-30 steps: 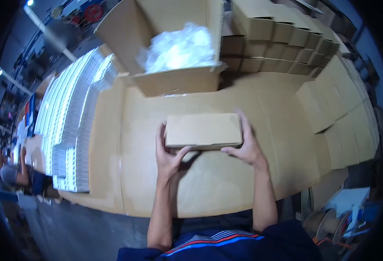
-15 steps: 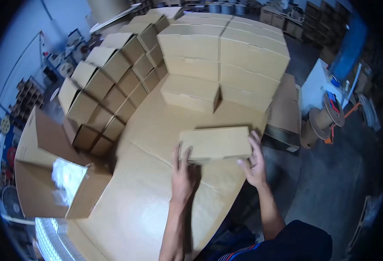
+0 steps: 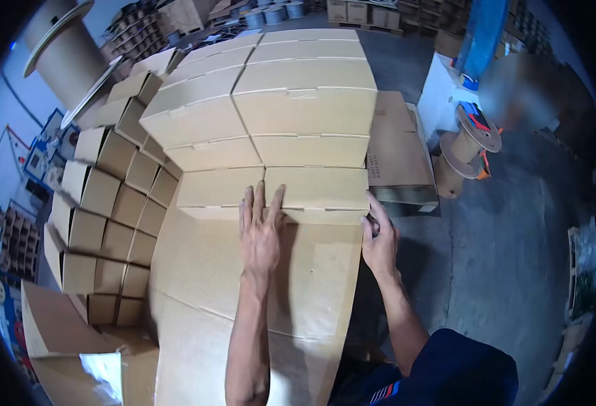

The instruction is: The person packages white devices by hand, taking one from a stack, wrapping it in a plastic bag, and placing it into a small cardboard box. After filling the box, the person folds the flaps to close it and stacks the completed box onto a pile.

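Note:
A closed cardboard box (image 3: 318,187) rests on the brown-covered table (image 3: 311,264), against the front of a stack of like boxes. Another closed box (image 3: 210,189) lies directly to its left, the two ends meeting. My left hand (image 3: 261,233) is open, its fingers stretched out over the front top edges near that seam. At the right end of the first box, my right hand (image 3: 379,240) has its fingers apart, the tips by the corner; the exact contact cannot be made out.
Stacked closed boxes (image 3: 305,101) rise behind. Rows of open-ended boxes (image 3: 119,237) stand along the left. A larger open carton (image 3: 54,325) holding clear plastic sits at lower left. Past the table's right edge are a flattened carton (image 3: 396,149) and cable reels (image 3: 464,149).
The box has moved forward from the middle of the table into line beside the other front box. Both hands went with it, and the left fingers now lie flatter. The view has turned.

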`<action>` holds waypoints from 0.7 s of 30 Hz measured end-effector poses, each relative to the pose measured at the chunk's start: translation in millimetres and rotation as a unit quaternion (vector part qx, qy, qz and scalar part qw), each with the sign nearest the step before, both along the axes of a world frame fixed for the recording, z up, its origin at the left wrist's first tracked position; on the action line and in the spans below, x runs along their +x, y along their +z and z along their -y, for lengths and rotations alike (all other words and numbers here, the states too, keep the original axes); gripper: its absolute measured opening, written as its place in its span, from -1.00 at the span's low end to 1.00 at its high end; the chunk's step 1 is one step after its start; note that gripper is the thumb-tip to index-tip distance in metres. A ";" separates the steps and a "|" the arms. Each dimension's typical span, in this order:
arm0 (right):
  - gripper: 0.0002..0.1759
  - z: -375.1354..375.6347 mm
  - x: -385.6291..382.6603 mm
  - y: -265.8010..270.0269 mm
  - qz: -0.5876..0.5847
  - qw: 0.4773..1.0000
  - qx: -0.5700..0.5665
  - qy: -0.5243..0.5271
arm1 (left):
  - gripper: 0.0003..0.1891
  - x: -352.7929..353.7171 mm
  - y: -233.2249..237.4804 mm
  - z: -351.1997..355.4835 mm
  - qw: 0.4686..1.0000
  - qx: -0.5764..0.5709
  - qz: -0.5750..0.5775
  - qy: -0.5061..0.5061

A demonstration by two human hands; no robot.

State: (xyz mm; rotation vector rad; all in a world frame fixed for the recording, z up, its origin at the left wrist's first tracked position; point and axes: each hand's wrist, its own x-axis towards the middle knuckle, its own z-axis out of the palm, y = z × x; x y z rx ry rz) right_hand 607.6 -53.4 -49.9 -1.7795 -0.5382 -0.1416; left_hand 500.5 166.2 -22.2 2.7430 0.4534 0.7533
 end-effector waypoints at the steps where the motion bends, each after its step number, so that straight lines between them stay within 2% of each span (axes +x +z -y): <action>1: -0.42 1.8 1.3 2.5 0.000 1.000 -0.010 -0.009 | -0.32 -0.2 -2.6 0.6 1.000 0.025 -0.001 0.010; 4: -0.45 2.3 5.1 3.4 -0.016 1.000 -0.017 -0.002 | -0.25 2.3 -11.3 -2.1 0.999 0.040 0.019 0.018; 5: -0.45 3.9 4.2 9.7 -0.043 0.998 -0.051 -0.012 | -0.23 1.1 -9.2 0.0 0.999 0.022 0.006 0.022; 6: -0.44 7.1 8.7 2.1 0.008 0.996 -0.084 -0.015 | -0.25 3.9 -17.5 -2.1 0.999 0.033 0.010 0.029; 7: -0.43 9.9 15.7 -9.8 0.004 0.997 -0.077 -0.009 | -0.29 5.2 -21.1 -5.0 0.996 0.078 0.003 0.035; 8: -0.42 10.3 19.1 -15.7 0.018 0.997 -0.079 -0.016 | -0.31 6.9 -17.8 -1.4 0.998 0.031 0.032 0.040; 9: -0.40 10.0 19.8 -10.8 -0.016 0.997 -0.074 -0.010 | -0.33 7.3 -18.4 -2.4 0.997 0.049 0.045 0.045; 10: -0.39 16.2 28.2 -20.0 -0.004 0.996 -0.093 -0.008 | -0.37 8.9 -17.3 -3.6 0.996 0.070 0.017 0.057; 11: -0.41 14.7 26.0 1.1 -0.031 0.991 -0.130 -0.003 | -0.37 8.4 -14.0 -2.8 0.990 0.116 -0.034 0.078; 12: -0.47 14.7 26.9 8.2 0.075 0.979 -0.190 -0.014 | -0.37 8.7 -16.6 -4.4 0.986 0.118 -0.080 0.083; 14: -0.57 2.6 12.9 29.6 0.173 0.937 -0.294 -0.082 | -0.31 -3.4 -1.6 -15.1 0.997 0.060 -0.036 0.011; 17: -0.63 -24.3 -15.0 66.0 0.218 0.922 -0.320 -0.002 | -0.45 -41.7 52.7 -25.9 0.988 -0.126 -0.084 -0.014; 19: -0.63 -66.3 -47.5 81.3 0.208 0.945 -0.223 0.119 | -0.53 -75.4 69.9 -44.0 0.992 -0.066 -0.011 0.109; 21: -0.59 -109.9 -91.2 99.7 0.167 0.940 -0.147 0.258 | -0.61 -120.9 97.9 -62.1 0.972 -0.013 0.078 0.222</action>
